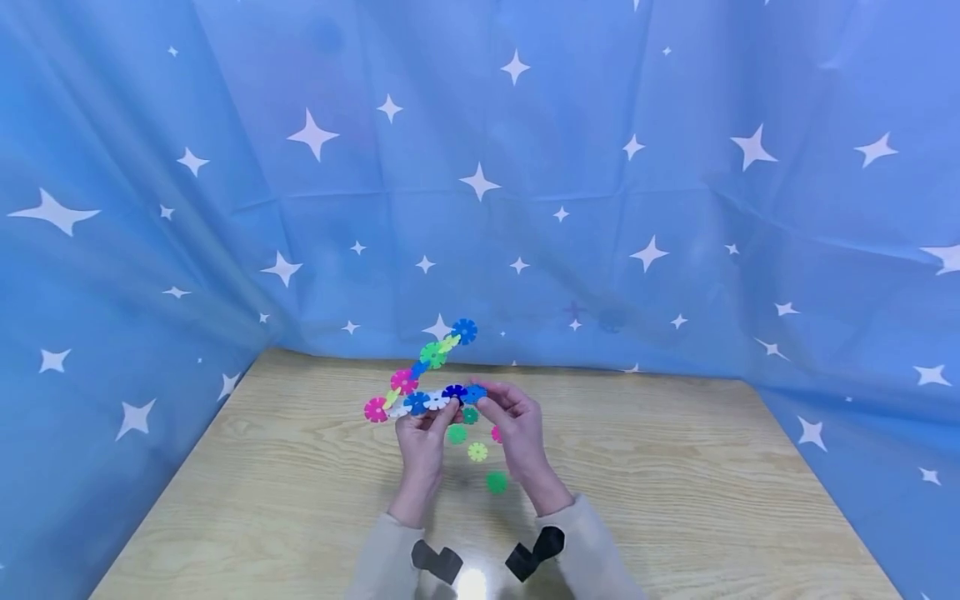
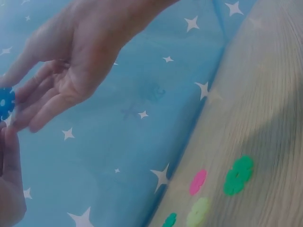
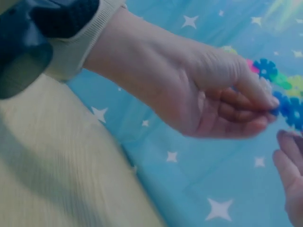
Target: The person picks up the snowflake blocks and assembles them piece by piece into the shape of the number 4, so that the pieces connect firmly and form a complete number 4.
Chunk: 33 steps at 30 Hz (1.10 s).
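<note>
A chain of interlocking notched plastic discs hangs above the table, bent into a V with pink, yellow, green, white and blue discs. My left hand (image 1: 420, 446) grips its lower arm from below, thumb by a dark blue disc (image 1: 454, 392). My right hand (image 1: 522, 432) pinches the blue disc (image 1: 474, 394) at the right end between thumb and fingers. That blue disc meets the dark blue one; how firmly they interlock cannot be told. In the right wrist view, the right thumb and fingertips meet on a blue disc (image 3: 275, 110), with the left fingers (image 3: 286, 165) just below.
Loose discs lie on the wooden table (image 1: 675, 467) below the hands: a green disc (image 1: 457, 433), a yellow disc (image 1: 477, 452), a nearer green disc (image 1: 497, 482) and a partly hidden pink disc (image 2: 198, 182). A blue star-patterned curtain (image 1: 570, 167) stands behind the table.
</note>
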Motion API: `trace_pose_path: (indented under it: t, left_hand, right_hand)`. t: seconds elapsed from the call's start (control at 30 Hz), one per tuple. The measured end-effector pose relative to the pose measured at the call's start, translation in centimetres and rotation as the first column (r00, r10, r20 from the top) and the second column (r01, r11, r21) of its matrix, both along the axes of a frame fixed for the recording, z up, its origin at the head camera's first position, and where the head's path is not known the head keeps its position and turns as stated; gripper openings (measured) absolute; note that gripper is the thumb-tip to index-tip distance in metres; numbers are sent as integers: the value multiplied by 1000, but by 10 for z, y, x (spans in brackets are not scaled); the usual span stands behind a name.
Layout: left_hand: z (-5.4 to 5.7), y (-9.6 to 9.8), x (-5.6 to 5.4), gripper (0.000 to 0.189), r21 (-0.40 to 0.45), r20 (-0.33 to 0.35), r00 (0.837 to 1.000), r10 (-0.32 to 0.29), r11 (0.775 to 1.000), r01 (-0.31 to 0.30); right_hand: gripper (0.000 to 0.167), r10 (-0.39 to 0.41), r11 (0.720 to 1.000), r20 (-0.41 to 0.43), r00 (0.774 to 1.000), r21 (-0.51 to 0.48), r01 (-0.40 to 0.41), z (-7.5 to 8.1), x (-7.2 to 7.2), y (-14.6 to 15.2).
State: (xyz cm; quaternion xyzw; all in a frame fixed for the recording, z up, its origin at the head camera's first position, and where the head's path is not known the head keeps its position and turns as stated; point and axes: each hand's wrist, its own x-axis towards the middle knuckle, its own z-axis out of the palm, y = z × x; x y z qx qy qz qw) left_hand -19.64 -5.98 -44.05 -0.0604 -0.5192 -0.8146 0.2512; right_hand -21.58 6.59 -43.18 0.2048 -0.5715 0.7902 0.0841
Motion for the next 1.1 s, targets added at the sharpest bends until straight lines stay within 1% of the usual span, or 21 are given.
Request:
trace_pose_path:
  t: [0.1,0.17,0.2,0.23,0.27,0.33,0.4,0.47,0.57,0.63,0.73,0.83,0.93,1.03,1.1]
  left_hand:
    - [1,-2,0,16,-29,24,1000,15,999,-14]
    - [0,-4,0,18,-47,42,999,22,999,-20]
    - [-1,-5,0,19,-49,53,998,19,999,-16]
    - [-2,-5,0,18,-50,63,998,15,999,-12]
    - [-3,-6,1,18,-50,70,997,10,999,-7]
    - [-5,-8,1,18,-51,77,997,-2,999,6]
    - [-6,-9,0,19,-54,86,996,-12,998,16]
    - [-7,-10,0,19,-58,89,996,-11,998,16]
    - [-7,-11,0,19,-60,100,995,-5,998,11]
    - [-7,-11,0,19,-54,98,995,-7,998,12]
    - [-6,-11,0,20,-40,89,996,-16,999,19]
    - [-6,-12,-1,19,-25,85,996,-24,999,27]
    - [-8,-12,-1,17,-31,91,996,-25,999,28]
    - [-9,-12,-1,17,-40,100,995,-21,999,25]
    - [-9,-12,0,18,-46,106,994,-17,999,22]
  right_hand:
    - [26,-15,1000,52,999,14,14,-5,-5,6]
    - [28,-40,998,101,994,50,35,-11,-9,12]
    - [30,-52,996,122,991,80,42,-14,-12,15]
    - [31,-75,989,138,988,134,56,-18,-14,18]
    - [31,-103,977,152,983,202,71,-22,-17,21]
    - [30,-167,933,175,970,347,98,-31,-21,27]
    - [29,-222,866,168,961,486,115,-41,-26,32]
    - [27,-264,793,160,951,598,119,-49,-30,37]
    - [28,-287,707,156,945,700,99,-60,-34,42]
    - [28,-289,666,154,945,742,83,-65,-36,45]
    - [28,-278,619,134,951,782,70,-70,-38,46]
    - [27,-254,583,85,963,808,83,-73,-41,46]
    - [25,-245,548,40,969,830,105,-74,-43,45]
    - [20,-248,520,19,969,846,117,-74,-46,43]
    - [16,-253,510,24,967,853,113,-73,-47,42]
